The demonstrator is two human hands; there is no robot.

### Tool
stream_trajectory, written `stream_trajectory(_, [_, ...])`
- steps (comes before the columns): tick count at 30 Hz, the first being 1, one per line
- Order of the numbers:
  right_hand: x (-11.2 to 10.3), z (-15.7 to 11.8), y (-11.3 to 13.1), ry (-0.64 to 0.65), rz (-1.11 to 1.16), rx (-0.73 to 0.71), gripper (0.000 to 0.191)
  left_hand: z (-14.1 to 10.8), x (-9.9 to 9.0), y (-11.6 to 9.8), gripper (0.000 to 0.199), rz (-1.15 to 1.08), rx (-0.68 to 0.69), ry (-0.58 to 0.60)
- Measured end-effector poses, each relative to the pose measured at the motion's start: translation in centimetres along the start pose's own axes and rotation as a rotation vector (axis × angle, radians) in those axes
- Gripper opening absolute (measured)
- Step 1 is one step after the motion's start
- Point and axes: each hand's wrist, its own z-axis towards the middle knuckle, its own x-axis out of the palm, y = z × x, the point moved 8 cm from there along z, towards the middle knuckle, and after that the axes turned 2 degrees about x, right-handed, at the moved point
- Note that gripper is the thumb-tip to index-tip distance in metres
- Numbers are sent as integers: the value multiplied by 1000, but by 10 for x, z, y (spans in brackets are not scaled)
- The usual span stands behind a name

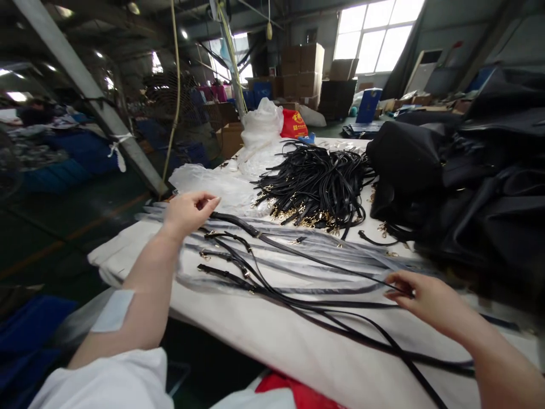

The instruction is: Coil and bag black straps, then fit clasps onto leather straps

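Observation:
A long black strap [298, 251] runs across the table between my two hands. My left hand [191, 211] is closed with its fingertips together at the strap's left end; the clasp there is hidden. On the right, my right hand [419, 292] pinches the strap between thumb and fingers. Several more black straps [306, 302] with gold-coloured clasps lie below it, fanning toward the lower right. Under them are long clear plastic sleeves [272, 267], some with dark strips inside. A short black piece with a gold clasp [298, 241] rests just above the held strap.
A heap of black straps with gold clasps [315, 187] lies at the table's back. Black bags or leather-like pieces [460, 170] are piled at the right. Crumpled clear plastic [259, 128] and a red bag [293, 123] stand behind. A metal post [93, 91] slants at the left.

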Motion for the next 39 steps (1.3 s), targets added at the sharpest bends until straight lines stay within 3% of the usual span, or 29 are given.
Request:
stream_trajectory(3, [8,9,-16,-35,-121,-21,35,-9,16,28,46,125,-44,29])
stream_trajectory(5, [10,7,-16,-40,-116,-21,38,-26,55,22,49,126,-32,162])
stream_trajectory(7, [13,1,-9,5,-70,-34,37,-51,107,1,50,75,-6,328])
stream_trajectory(11, [23,-18,3,85,-22,-50,35,-97,194,-55,48,-24,78,520])
stream_trajectory(14, [34,-30,-2,170,-6,1,35,-116,237,-92,50,-89,154,624])
stream_trajectory(18, [43,-39,-6,213,32,68,33,-130,275,-124,62,-122,232,723])
stream_trajectory(23, [51,-31,3,213,54,50,27,-148,301,-131,63,-105,271,791])
stream_trajectory(30, [67,-16,23,179,16,29,26,-149,299,-124,57,-70,277,790])
stream_trajectory(32, [74,-14,28,143,5,42,36,-147,299,-124,56,-61,278,785])
stream_trajectory(35, [83,-12,34,102,-1,63,67,-146,299,-126,53,-61,299,780])
stream_trajectory(39, [91,-14,34,126,21,70,93,-147,301,-124,50,-31,343,736])
